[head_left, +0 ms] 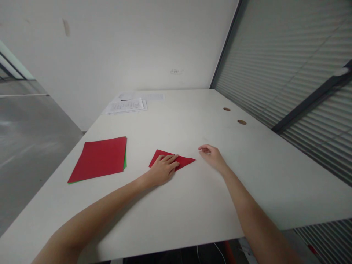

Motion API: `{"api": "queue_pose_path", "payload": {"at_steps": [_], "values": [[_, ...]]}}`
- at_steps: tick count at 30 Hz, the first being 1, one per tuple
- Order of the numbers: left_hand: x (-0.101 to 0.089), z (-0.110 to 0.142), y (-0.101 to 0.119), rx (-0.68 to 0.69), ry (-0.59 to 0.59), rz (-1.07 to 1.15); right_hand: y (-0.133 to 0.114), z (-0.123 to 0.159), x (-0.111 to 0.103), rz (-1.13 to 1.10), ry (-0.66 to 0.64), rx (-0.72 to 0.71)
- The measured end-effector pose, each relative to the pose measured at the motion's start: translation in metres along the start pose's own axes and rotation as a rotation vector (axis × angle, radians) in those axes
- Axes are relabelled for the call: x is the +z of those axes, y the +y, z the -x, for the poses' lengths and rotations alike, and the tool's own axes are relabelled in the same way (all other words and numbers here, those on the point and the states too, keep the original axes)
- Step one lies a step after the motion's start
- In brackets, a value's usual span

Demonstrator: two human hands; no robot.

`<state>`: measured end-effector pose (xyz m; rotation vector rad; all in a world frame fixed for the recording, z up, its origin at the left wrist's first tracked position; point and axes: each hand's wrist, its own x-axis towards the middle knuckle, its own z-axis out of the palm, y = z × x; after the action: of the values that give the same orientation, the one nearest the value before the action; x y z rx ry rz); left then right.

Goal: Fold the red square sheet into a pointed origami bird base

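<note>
A folded piece of red paper (187,161) lies on the white table, its narrow point facing right. My left hand (163,169) rests flat on its middle, fingers stretched across it and hiding part of the folds. To the right of the paper's tip, my right hand (211,156) hovers just above or rests on the table; I cannot tell which. Its fingers are loosely curled, and nothing shows between them and the thumb. It is apart from the paper.
A stack of red sheets (100,159) with green paper (125,161) peeking out beneath lies at the left. Printed papers (125,105) sit at the far left end of the white table (176,124). Two round holes (242,122) are near the right edge, beside blinds (288,66).
</note>
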<state>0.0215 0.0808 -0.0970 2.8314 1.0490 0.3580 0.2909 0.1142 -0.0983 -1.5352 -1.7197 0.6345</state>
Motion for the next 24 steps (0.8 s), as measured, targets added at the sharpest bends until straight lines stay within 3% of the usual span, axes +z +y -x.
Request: {"api": "queue_pose_path", "payload": {"at_steps": [2, 4, 7, 11, 16, 20, 24], "values": [[0.001, 0.000, 0.000, -0.004, -0.006, 0.003, -0.014, 0.004, 0.003, 0.002, 0.032, -0.120], [0.002, 0.000, 0.000, -0.007, -0.005, 0.020, -0.033, 0.013, 0.011, 0.068, -0.106, -0.299], [0.002, 0.000, -0.001, -0.014, 0.010, 0.057, -0.054, 0.033, 0.025, 0.360, -0.318, -0.506], [0.000, 0.001, 0.000, -0.036, 0.029, 0.081, -0.049, 0.055, 0.031, 0.612, -0.273, -0.511], [-0.001, 0.001, 0.000, -0.042, 0.026, 0.097, -0.025, 0.061, 0.009, 0.713, -0.228, -0.427], [0.001, 0.000, -0.001, -0.055, 0.021, 0.121, -0.044, 0.065, 0.008, 0.688, -0.089, -0.477], [0.003, -0.001, -0.007, -0.079, 0.053, 0.193, -0.065, 0.072, 0.029, 0.529, -0.239, -0.654]]}}
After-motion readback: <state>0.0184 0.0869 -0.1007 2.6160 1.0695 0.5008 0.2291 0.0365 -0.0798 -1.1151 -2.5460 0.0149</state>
